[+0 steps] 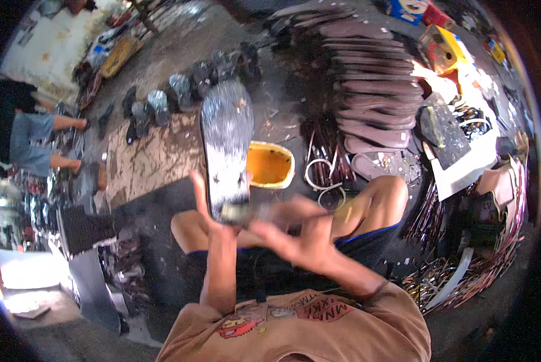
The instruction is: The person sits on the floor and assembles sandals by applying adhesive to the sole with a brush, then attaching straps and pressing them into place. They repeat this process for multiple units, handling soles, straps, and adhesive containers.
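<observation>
My left hand (206, 202) grips a dark upturned shoe (227, 139) near its close end. Its long, glossy underside faces up, wet-looking and streaked pale, and the far end points away from me. My right hand (297, 232), smeared by motion, is closed around what looks like a brush. The pale tip of the brush (239, 212) meets the close end of the underside; the handle is too blurred to make out. Just right of the shoe stands a cut-down tub (252, 181) with a crusted yellow rim, holding amber liquid.
Brownish soles (376, 111) lie in a long stack at right. Several dark shoes (157, 107) stand in a row beyond a stained board (152, 163). Thin strips (463, 280) heap at lower right, near a yellow box (445, 51). Another person's legs (65, 142) show at left.
</observation>
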Demonstrator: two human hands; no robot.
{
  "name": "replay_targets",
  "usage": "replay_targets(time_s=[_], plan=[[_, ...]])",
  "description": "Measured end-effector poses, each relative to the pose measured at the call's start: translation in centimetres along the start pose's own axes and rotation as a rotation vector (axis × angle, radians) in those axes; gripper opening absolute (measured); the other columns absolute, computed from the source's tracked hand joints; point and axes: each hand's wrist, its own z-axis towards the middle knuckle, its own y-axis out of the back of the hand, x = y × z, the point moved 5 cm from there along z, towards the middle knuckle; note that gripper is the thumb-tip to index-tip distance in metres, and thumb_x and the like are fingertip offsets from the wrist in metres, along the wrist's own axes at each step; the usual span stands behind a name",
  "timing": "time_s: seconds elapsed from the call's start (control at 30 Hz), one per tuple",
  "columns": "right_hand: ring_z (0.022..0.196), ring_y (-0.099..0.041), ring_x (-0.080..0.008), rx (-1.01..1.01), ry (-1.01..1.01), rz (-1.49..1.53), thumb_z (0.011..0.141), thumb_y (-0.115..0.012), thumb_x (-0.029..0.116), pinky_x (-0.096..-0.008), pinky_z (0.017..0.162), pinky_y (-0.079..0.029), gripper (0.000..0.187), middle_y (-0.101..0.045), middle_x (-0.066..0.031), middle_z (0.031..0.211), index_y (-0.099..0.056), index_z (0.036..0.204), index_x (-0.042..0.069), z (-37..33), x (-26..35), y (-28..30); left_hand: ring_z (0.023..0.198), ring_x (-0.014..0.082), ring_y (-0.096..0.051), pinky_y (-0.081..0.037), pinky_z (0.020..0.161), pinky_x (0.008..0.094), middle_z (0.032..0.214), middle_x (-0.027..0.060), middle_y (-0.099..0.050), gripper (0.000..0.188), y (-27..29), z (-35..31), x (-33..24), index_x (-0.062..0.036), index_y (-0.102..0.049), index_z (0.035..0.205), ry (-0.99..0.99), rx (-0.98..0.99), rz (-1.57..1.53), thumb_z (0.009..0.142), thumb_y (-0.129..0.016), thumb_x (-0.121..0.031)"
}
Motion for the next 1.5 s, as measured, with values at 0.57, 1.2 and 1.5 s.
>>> replay_targets(time_s=[0.57, 1.2, 1.5], plan=[[0.077, -0.062, -0.0124, -0.474, -0.359, 0.015, 0.09, -0.09, 0.031, -0.0335, 0.07, -0.053, 0.04, -0.076, -0.0064, 0.089, -0.076, 0.096, -0.005, 15.9, -9.7, 4.0, 0.11, 0.0282, -0.075, -0.068, 0.08, 0.0435, 0.136, 0.0192, -0.068, 0.08, 0.4, -4.2, 1.5, 0.0034, -0.044, 0.156, 0.133, 0.138, 0.0, 0.094, -0.072, -0.038], [0.097, -0.069, -0.0192, -0.202, -0.838, -0.335, 0.099, -0.081, 0.023, -0.033, 0.09, -0.057, 0.039, -0.076, -0.014, 0.11, -0.071, 0.12, -0.008, 2.1, -18.0, -0.3, 0.108, 0.0211, -0.073, -0.062, 0.09, 0.0414, 0.116, 0.0067, -0.075, 0.026, 56.3, 34.1, -34.1, -0.003, -0.07, 0.127, -0.211, -0.875, 0.446, 0.112, -0.055, -0.017], [0.074, -0.065, -0.0142, -0.172, -0.89, -0.524, 0.102, -0.076, 0.008, -0.0302, 0.066, -0.053, 0.019, -0.075, -0.0089, 0.089, -0.075, 0.105, -0.01, 9.7, -16.8, -7.1, 0.098, 0.0327, -0.071, -0.055, 0.093, 0.0501, 0.115, 0.0188, -0.074, 0.039, 65.3, 41.5, -36.8, 0.0033, -0.07, 0.128, -0.31, -0.948, 1.098, 0.108, -0.064, -0.03]])
